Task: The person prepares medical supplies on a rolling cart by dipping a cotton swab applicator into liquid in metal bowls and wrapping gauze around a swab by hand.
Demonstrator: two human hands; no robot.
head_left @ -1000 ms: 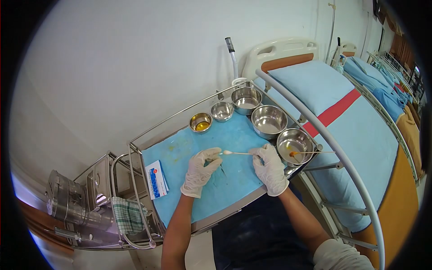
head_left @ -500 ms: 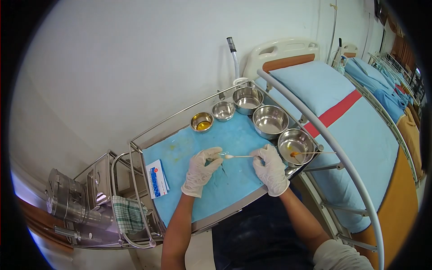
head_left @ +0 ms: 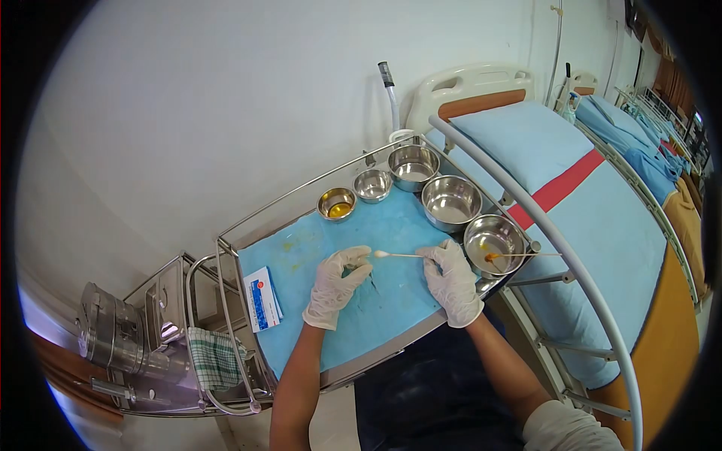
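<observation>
A long cotton swab point(head_left: 398, 255) lies almost level above the blue sheet point(head_left: 353, 323), its white tip pointing left. My gloved right hand point(head_left: 451, 282) pinches the bare end of its stick. At the tip's side is my gloved left hand point(head_left: 336, 286), thumb and forefinger closed close to the cotton; whether they touch it or hold something small is hidden. A small steel bowl of yellow-brown liquid point(head_left: 336, 204) stands beyond my left hand. Right of my right hand, a steel bowl point(head_left: 481, 233) holds a used swab point(head_left: 519, 255) with an orange-stained tip, its stick over the rim.
Several steel bowls line the back and right of the railed trolley, including a small bowl point(head_left: 373, 186) and a larger one point(head_left: 451, 203). A white-and-blue box point(head_left: 261, 301) sits at left. Left below are a checked cloth point(head_left: 214, 357) and steel drum point(head_left: 113, 331). A bed rail point(head_left: 556, 233) borders the right.
The swab's white tip has risen slightly and shifted a little left. A clear shiny bit seen by my left fingertips no longer shows. Both hands stay nearly in place.
</observation>
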